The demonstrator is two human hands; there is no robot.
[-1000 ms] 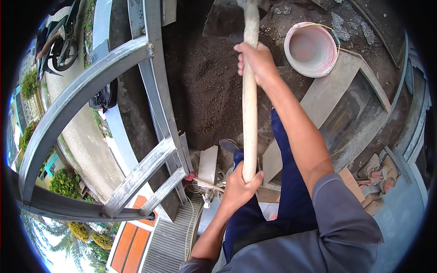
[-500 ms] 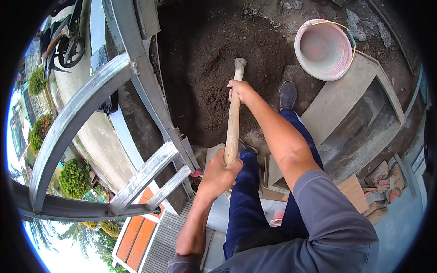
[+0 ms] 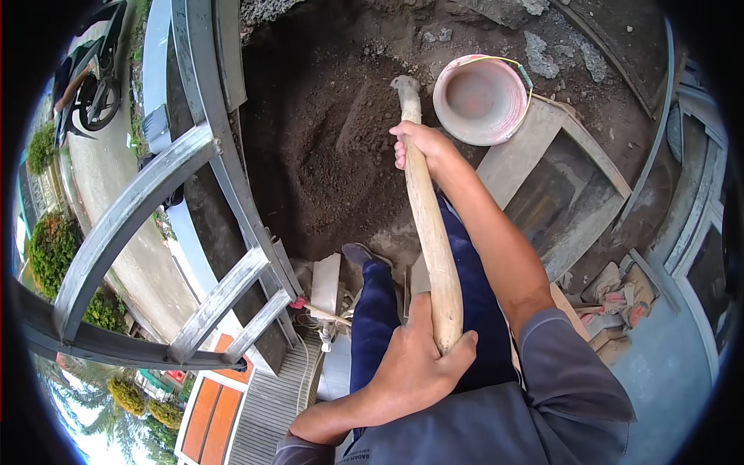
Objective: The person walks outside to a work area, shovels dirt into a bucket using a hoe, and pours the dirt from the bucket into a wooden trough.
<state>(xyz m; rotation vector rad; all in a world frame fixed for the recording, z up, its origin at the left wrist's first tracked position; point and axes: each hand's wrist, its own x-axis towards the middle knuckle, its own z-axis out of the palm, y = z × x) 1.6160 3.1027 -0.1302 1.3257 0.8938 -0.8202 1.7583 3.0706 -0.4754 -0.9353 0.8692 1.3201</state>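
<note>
Wooden handle (image 3: 432, 240) swung, butt drawn nearer grey shirt (image 3: 480, 426), left hand (image 3: 415, 364) with it. Left fingers wrap butt; right hand (image 3: 422, 146) curled closed near upper end, over dark soil (image 3: 333, 155). Likely stiff, head-heavy; wide two-handed hold suits.

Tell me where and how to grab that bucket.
Take the bucket by the green section of its thin handle, coming from above on the picture's right. The handle lies folded down, bowing out past the bucket's edge, so it could likely be hooked there. The right hand, around the wooden shaft, would have to let go first.
</note>
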